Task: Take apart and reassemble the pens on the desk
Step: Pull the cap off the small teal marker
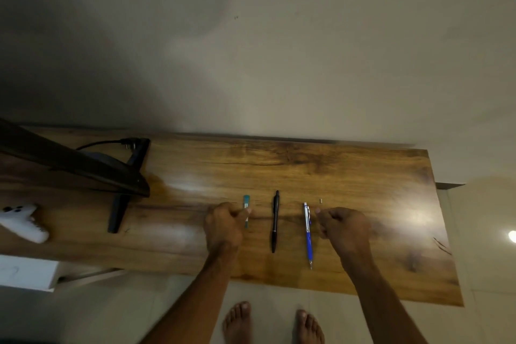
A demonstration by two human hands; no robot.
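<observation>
Three pens are laid side by side on the wooden desk (349, 176), well apart from one another and lengthwise, running from the far side toward the near edge. At the left a teal pen (246, 201) is seen, its near part covered by the left hand (223, 227). In the middle a black pen (275, 222) is laid, and at the right a blue and silver pen (308, 234) with its metal tip turned toward the near edge. A small pale piece (320, 200) is found just beyond and to the right of the blue and silver pen's far end; what it is cannot be told. The left hand is curled, knuckles up, with the thumb tip set against the teal pen — whether the pen is pinched or only touched cannot be told through the blur. The right hand (344, 227) is held just to the right of the blue and silver pen, apart from it, its fingers curled inward and nothing seen within them. At the left of the desk a dark monitor (69, 165) is stood on a black stand (118, 213), with a black cable (97, 144) behind it, and a white game controller (19, 220) is laid near the left edge. Bare feet (237, 321) are seen on the floor below the near edge — between the two forearms.
</observation>
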